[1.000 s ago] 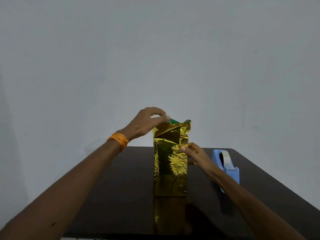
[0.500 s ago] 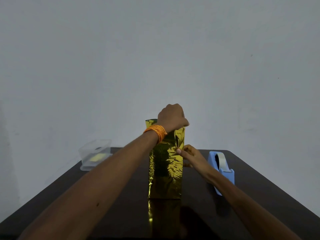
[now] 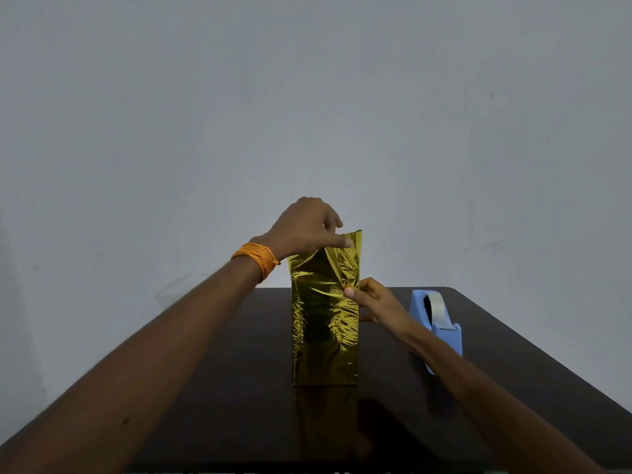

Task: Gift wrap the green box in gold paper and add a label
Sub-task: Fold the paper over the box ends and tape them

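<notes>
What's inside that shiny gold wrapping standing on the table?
The gold paper covers its contents completely; nothing green shows. The left hand pinches its open top, the right hand steadies its side.

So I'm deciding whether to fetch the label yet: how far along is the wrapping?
Done: gold paper already covers the sides of the upright box. In hand: the left hand pinches the loose paper at the top while the right hand steadies the right edge. Left: folding and taping the top with the tape dispenser, then the label; none is visible.
</notes>
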{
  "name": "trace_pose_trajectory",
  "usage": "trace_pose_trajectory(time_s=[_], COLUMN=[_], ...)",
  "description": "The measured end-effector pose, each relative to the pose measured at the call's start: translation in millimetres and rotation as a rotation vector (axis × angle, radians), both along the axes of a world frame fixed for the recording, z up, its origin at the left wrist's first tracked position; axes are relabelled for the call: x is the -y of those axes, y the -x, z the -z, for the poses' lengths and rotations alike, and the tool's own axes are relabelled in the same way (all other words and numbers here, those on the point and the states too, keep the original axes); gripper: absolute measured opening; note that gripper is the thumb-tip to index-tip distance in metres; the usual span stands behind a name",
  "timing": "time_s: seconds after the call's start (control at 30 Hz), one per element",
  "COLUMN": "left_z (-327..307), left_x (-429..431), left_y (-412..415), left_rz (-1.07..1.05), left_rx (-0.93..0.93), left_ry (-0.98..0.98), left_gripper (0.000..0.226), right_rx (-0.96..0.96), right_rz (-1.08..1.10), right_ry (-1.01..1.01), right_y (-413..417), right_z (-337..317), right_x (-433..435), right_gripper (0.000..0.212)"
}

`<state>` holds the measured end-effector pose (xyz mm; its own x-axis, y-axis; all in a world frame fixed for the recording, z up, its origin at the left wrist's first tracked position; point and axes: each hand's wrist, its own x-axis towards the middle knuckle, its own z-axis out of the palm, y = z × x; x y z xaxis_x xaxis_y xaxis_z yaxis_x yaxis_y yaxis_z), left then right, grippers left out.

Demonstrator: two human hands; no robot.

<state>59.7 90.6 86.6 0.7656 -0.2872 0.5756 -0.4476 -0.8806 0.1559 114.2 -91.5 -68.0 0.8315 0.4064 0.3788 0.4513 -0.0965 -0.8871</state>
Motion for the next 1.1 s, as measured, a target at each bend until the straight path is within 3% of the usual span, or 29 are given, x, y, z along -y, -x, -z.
trace_pose_trajectory(time_s=[0.3,0.47,0.6,0.67,0.77,0.87,1.0,1.1], left_z=[10.8,33.4,51.6,65.9,98.2,133.5,170.3,185.9], left_x=[28.0,67.1,102.8,119.5,140.5,154.0,159.7,163.2], left_y=[9.7,18.3,10.1,-2.0,-19.3,-32.2,-50.1,-59.2], left_rz=[0.068,0.121,0.191,0.199,0.188,0.145,0.141,0.148], left_rx=[0.334,0.362,0.198,0.068,-0.127,-0.309,-0.532,-0.526], left_ry=[0.369,0.285,0.325,0.333,0.32,0.303,0.24,0.341], left_gripper=[0.039,0.03,0.019,0.014,0.009,0.017,0.047,0.047], right_rx=[-0.029,-0.029,0.078,0.108,0.04,-0.099,-0.289,-0.405], right_rz=[0.027,0.168,0.418,0.582,0.736,0.765,0.68,0.611], right_ry=[0.036,-0.063,-0.045,-0.009,0.105,0.185,0.139,0.058], right_y=[3.6,4.4,7.9,5.3,1.7,1.7,5.8,1.9], right_z=[-9.5,-24.8,-34.9,-32.6,-16.7,4.4,18.3,18.6], right_x=[3.4,25.8,67.1,95.3,135.3,161.2,165.1,157.1], right_gripper=[0.054,0.051,0.016,0.009,0.012,0.03,0.029,0.029])
